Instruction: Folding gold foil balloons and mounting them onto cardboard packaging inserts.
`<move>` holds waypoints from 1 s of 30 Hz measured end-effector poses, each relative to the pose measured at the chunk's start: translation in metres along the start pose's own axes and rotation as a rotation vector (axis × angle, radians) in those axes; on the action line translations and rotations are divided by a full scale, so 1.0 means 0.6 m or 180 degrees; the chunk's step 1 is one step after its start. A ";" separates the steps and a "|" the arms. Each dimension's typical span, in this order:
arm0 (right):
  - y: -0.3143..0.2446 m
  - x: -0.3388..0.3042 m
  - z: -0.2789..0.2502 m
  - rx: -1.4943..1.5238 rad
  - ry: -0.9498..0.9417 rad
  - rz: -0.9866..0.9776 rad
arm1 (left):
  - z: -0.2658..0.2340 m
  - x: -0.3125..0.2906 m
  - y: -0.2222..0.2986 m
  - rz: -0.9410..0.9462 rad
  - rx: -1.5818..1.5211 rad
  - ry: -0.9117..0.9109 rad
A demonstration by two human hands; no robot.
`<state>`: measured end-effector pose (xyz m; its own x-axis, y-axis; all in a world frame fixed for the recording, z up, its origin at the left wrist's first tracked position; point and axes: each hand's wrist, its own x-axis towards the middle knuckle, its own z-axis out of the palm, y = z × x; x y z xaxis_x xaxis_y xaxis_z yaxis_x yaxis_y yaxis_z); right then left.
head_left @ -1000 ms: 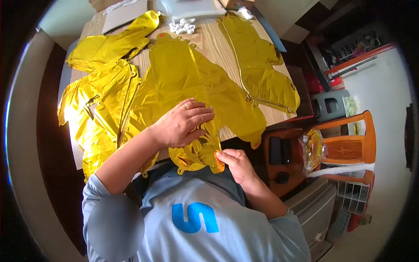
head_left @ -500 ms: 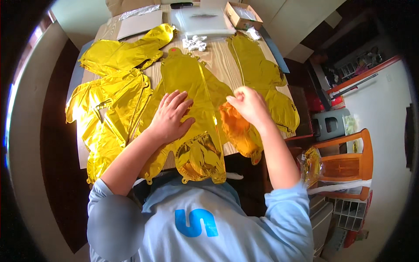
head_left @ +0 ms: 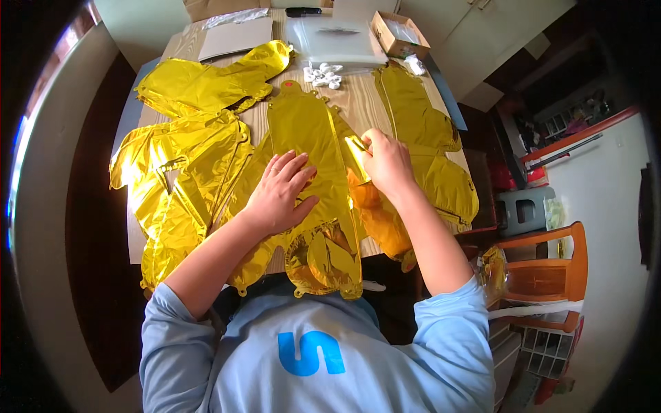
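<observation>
A flat gold foil balloon lies across the middle of the table. My left hand rests on it, palm down, with the fingers stretched out. My right hand is closed in a pinch on the right-hand edge of this balloon, and a strip of foil beside the thumb is lifted and catches the light. Below that hand the foil's orange-looking part hangs in wrinkles toward the near edge. Closer to me, a rounded, crumpled section reaches the table's front edge.
More flat gold balloons lie at the left, far left and right. Beyond them are white bundled pieces, clear plastic sheets, a grey board and a small open box. A wooden chair stands right.
My right hand has shifted slightly left and now lifts the foil's edge, which shows a bright fold. The left hand stays flat on the balloon. The whole view has moved a little.
</observation>
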<state>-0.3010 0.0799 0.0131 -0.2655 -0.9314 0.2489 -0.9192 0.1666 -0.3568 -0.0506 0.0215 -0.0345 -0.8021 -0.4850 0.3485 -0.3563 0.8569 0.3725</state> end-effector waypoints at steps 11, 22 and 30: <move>-0.030 -0.009 0.024 0.3782 -0.1448 0.0011 | 0.003 0.001 -0.002 -0.0011 0.0038 0.0029; 0.032 -0.026 0.055 0.0339 0.0129 -0.1708 | -0.003 0.001 0.002 -0.0056 -0.0037 0.0032; 0.013 -0.029 0.017 0.0595 -0.1373 -0.0423 | -0.002 0.001 0.003 -0.0096 -0.0021 0.0016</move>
<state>-0.3008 0.0940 -0.0034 0.0318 -0.9964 -0.0784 -0.8585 0.0129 -0.5126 -0.0510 0.0227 -0.0325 -0.7886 -0.5114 0.3413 -0.3771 0.8408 0.3884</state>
